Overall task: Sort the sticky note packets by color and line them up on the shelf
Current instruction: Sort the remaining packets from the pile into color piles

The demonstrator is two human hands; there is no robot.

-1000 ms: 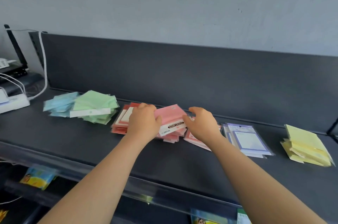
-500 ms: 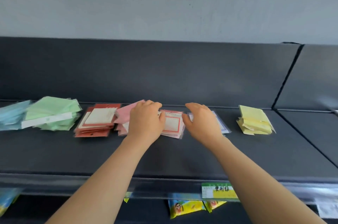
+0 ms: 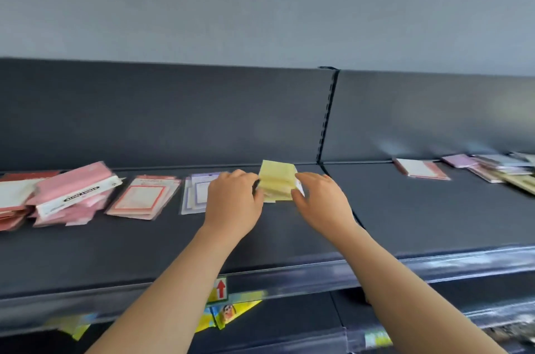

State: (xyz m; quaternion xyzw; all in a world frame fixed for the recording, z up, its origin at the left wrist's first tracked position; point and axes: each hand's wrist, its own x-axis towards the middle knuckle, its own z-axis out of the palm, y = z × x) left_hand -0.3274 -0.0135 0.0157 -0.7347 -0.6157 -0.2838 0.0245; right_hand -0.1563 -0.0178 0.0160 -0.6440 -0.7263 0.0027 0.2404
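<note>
A stack of yellow sticky note packets (image 3: 276, 180) sits at the back of the dark shelf (image 3: 289, 238). My left hand (image 3: 233, 200) grips its left side and my right hand (image 3: 320, 200) grips its right side. Left of my hands lie a purple-framed packet pile (image 3: 195, 194), a red-framed pile (image 3: 142, 198), a pink pile (image 3: 72, 194) and a dark red pile (image 3: 14, 197) at the frame's edge.
On the adjoining shelf section to the right lie a red-framed packet (image 3: 419, 170) and a mixed heap of packets (image 3: 498, 170). A slotted upright (image 3: 327, 116) divides the back panels. Below the shelf's front rail (image 3: 318, 272) hang colourful packs (image 3: 225, 313).
The view has swung right. Both hands have left the pink and purple piles and moved right onto the yellow stack, now holding it from either side.
</note>
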